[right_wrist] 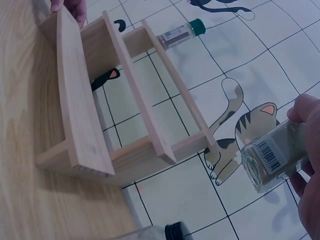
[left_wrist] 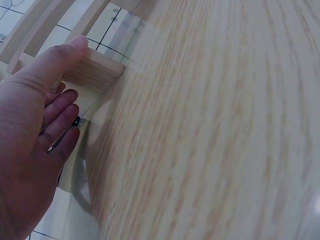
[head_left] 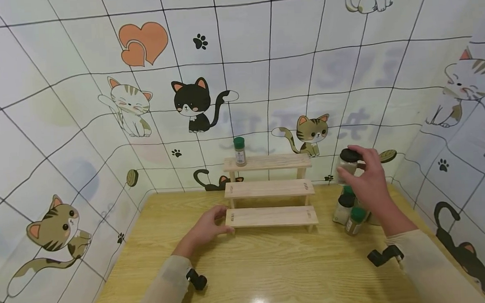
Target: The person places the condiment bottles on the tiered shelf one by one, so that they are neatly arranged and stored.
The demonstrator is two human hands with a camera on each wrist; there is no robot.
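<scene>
My right hand [head_left: 369, 174] grips a glass spice jar [right_wrist: 272, 155] with a black lid. It is raised above the jars at the right, and a barcode label shows on its side. In the middle of the table stands a three-tier wooden shelf [head_left: 270, 216]. My left hand [head_left: 207, 226] holds the left end of its lowest tier, thumb at the front, with the other fingers partly hidden behind the end. On the top tier, near its left end, a green-lidded spice jar [head_left: 240, 152] stands upright.
Right of the shelf, a black-lidded jar [head_left: 344, 209] and a green-lidded jar [head_left: 355, 221] stand close together, with more jars partly hidden by my right arm. A cloth wall with cat drawings [head_left: 247, 87] rises behind the wooden table [head_left: 248, 265].
</scene>
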